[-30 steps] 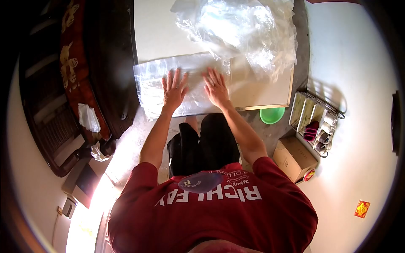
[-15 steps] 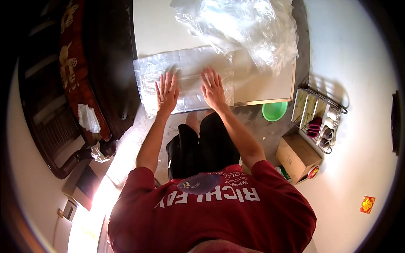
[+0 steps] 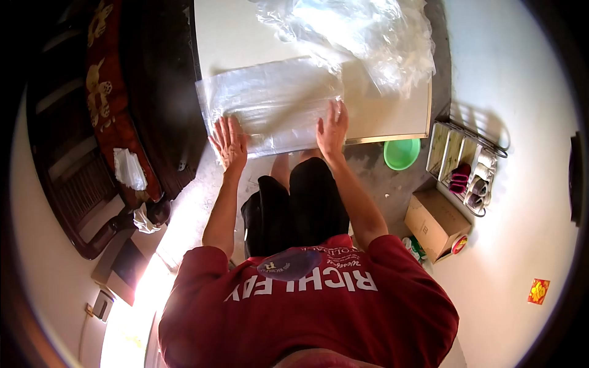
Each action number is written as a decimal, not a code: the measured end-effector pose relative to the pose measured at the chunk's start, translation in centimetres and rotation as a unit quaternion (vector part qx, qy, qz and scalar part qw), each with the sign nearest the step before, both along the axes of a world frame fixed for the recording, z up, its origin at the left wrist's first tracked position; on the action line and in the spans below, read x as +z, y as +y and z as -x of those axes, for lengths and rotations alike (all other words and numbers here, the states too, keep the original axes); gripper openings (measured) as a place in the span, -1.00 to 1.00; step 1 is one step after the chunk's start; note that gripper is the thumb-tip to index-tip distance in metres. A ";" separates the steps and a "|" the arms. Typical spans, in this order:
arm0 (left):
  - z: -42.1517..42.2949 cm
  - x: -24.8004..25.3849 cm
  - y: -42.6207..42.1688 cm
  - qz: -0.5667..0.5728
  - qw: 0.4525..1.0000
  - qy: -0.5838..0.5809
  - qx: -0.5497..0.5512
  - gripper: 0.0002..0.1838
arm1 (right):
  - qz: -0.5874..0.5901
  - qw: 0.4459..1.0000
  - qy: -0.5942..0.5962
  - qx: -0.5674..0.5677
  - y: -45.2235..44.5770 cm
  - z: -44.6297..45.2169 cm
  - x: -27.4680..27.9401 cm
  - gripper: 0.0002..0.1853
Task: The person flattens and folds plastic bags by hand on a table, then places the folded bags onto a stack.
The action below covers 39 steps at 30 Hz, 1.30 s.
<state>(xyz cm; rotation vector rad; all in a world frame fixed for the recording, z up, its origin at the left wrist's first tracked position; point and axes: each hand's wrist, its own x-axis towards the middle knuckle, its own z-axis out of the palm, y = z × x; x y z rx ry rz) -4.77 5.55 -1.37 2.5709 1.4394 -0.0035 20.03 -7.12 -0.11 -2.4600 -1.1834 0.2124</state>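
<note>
Head view: clear plastic sheet (image 3: 279, 95) flat on the table (image 3: 230, 37)
Left hand (image 3: 229, 145) on its near-left corner, right hand (image 3: 333, 129) at the right edge, fingers slightly apart on both.

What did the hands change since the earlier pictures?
They moved apart and back toward the body: the left hand to the left end of the flat plastic, the right hand to its right end. Nothing was visibly picked up. The flat plastic, crumpled plastic and green bowl stayed put.
</note>
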 end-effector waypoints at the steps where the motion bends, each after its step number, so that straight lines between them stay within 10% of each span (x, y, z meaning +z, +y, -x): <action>1: 0.2 -0.1 0.2 0.001 1.000 -0.002 -0.002 -0.34 | -0.024 0.996 0.021 -0.082 -1.0 0.0 -0.5 -0.42; 7: 3.9 -2.6 0.7 0.013 0.919 -0.072 0.387 -0.55 | 0.082 0.957 0.068 -0.270 -4.8 -0.5 0.3 -0.59; 10: 5.8 -3.2 0.7 0.072 0.893 -0.239 0.375 -0.66 | 0.096 0.959 0.110 -0.242 -5.8 -1.0 -0.4 -0.67; 18: 6.9 -1.3 0.7 0.094 0.931 -0.169 0.310 -0.65 | 0.001 0.980 0.000 -0.197 -5.8 -1.0 -1.2 -0.73; 27: 6.4 -0.6 0.6 0.087 0.930 -0.178 0.309 -0.71 | 0.090 0.940 0.204 -0.258 -6.6 -1.5 -2.5 -0.74; 39: 6.6 0.7 0.5 0.045 0.934 -0.212 0.285 -0.75 | 0.070 0.981 0.066 -0.169 -6.9 -1.3 -1.6 -0.72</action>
